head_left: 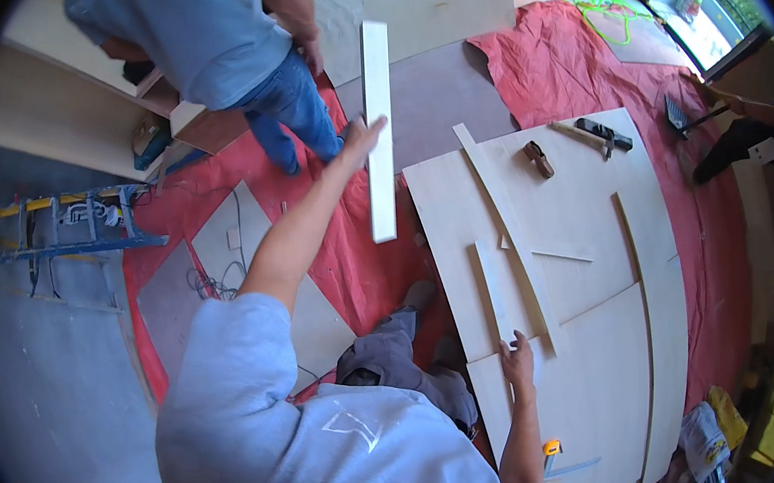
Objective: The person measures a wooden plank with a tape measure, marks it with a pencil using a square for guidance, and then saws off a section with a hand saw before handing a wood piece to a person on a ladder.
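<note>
Long white rectangular wooden board (380, 167) extending either side of left hand (361, 141) wrapping mid-length, likely balancing best there, light, stiff; right hand (516, 360) showing unclear hold

Right hand (518, 361): passage lies free at four o'clock over bare panel (592, 395) to the far strip (642, 348); long strip (512, 222) crosses twelve to two; tape measure (552, 447) at five. Left hand (360, 142): co-worker (198, 19) obstructs ten o'clock.
</note>
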Motion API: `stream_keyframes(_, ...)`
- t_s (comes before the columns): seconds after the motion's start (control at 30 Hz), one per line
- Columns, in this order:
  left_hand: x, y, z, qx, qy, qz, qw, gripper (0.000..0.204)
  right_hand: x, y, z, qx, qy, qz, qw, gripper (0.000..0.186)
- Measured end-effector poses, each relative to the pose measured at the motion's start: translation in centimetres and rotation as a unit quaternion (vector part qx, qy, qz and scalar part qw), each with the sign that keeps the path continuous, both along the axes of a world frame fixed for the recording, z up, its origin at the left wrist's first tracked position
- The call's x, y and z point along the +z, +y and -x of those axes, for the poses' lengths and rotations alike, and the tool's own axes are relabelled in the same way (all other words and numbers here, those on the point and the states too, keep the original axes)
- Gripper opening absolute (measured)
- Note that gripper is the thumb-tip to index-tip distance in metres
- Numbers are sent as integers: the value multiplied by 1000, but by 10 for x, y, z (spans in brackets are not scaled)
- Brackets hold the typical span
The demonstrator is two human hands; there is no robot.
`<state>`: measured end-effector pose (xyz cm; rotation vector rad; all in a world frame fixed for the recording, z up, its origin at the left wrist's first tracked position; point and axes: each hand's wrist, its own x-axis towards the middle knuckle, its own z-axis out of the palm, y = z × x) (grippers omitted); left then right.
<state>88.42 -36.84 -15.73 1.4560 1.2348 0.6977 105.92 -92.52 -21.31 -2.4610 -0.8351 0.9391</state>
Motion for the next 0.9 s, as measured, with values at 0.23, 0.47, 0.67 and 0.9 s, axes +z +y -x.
stream_keyframes(0.23, 6, 189, 69, 117, 26, -88, 989, 54, -5, 19, 44, -5, 94, 43, 995, 43)
stream_keyframes(0.47, 1, 309, 169, 95, 55, 30, 993, 45, -30, 6, 65, -8, 86, 67, 994, 49)
stream_keyframes(0.67, 57, 423, 248, 38, 116, 154, 981, 58, -70, -18, 34, -113, 120, 112, 980, 49)
stream_keyframes(0.9, 60, 396, 250, 108, 161, 115, 974, 65, -124, -48, -29, -122, 20, 288, 950, 46)
